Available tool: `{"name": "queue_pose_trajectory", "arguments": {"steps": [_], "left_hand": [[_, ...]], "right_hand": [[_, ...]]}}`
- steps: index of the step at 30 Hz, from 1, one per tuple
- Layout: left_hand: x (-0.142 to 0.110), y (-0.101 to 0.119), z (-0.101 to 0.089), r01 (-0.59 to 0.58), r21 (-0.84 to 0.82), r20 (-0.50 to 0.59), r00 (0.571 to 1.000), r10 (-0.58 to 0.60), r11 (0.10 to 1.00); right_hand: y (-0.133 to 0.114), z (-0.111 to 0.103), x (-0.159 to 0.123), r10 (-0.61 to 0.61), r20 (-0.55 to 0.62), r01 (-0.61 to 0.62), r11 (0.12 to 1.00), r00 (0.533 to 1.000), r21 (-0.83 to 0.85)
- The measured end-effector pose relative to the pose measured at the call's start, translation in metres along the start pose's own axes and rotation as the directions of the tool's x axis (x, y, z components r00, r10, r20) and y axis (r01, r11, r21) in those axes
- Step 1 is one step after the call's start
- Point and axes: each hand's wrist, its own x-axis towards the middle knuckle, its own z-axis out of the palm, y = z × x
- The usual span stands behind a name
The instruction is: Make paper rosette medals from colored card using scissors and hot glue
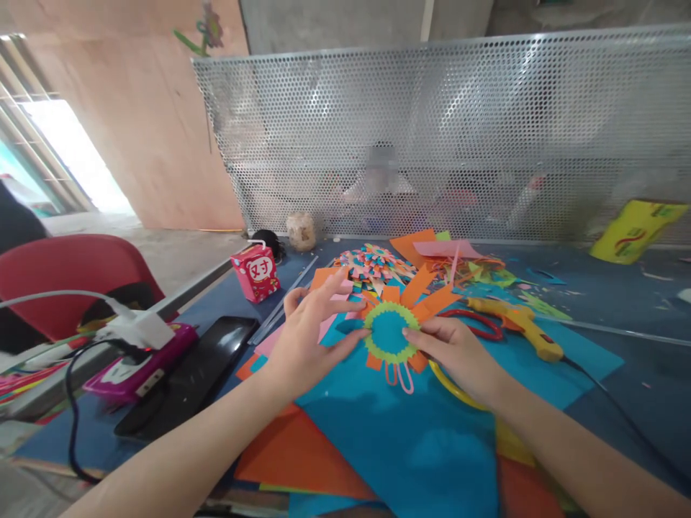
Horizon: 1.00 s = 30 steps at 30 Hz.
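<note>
A green paper ring (393, 355) with orange strips round its outside and two pink paper loops (407, 378) at its lower edge is held above blue paper sheets (410, 439). My right hand (458, 352) pinches the ring's right edge between thumb and fingers. On the ring's left edge, my left hand (316, 327) has its thumb and a fingertip, while its index finger stretches up and away. Just right of the ring lie scissors with red and yellow handles (458, 388), partly hidden by my right hand. A yellow glue gun (518, 324) lies farther right.
Behind the ring sits a pile of multicoloured paper pieces (372, 262). A black phone (188, 378), a purple power strip (143, 363) and a pink drink carton (255, 272) stand at left. A perforated metal screen (443, 129) closes off the back; a person is behind it.
</note>
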Motion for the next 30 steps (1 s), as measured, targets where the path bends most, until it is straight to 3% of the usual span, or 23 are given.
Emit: {"name": "queue_pose_trajectory", "arguments": {"steps": [4,7,10,13,17,23,26,30], "left_hand": [[0.001,0.0,0.0,-0.007,-0.07,-0.076,0.997,0.002,0.997],[0.005,-0.001,-0.001,0.109,-0.235,-0.131,0.981,-0.142,0.966],[0.009,-0.003,-0.003,0.262,-0.397,-0.129,0.933,-0.337,0.879],[0.011,-0.007,-0.002,0.41,-0.534,-0.016,0.87,-0.493,0.74],[0.011,-0.012,0.004,0.494,-0.637,0.117,0.821,-0.559,0.591],[0.011,-0.012,0.006,0.499,-0.641,0.157,0.829,-0.537,0.583],[0.012,-0.011,0.006,0.549,-0.638,0.206,0.798,-0.567,0.54],[0.011,-0.008,0.006,0.623,-0.721,0.359,0.712,-0.604,0.305]], "right_hand": [[0.0,0.001,0.001,0.026,0.005,-0.026,0.999,1.0,0.028],[-0.001,0.001,0.003,0.041,0.016,-0.042,0.991,0.999,0.129],[-0.003,0.0,0.004,0.046,0.066,-0.062,0.965,0.997,0.256],[-0.002,-0.001,0.004,0.038,0.096,-0.066,0.95,0.995,0.306],[-0.001,-0.001,0.004,0.041,0.098,-0.068,0.957,0.994,0.283],[0.0,-0.001,0.005,0.045,0.089,-0.069,0.953,0.995,0.294],[-0.001,-0.001,0.004,0.05,0.09,-0.071,0.965,0.995,0.251],[-0.002,0.0,0.003,0.046,0.078,-0.055,0.991,0.996,0.118]]}}
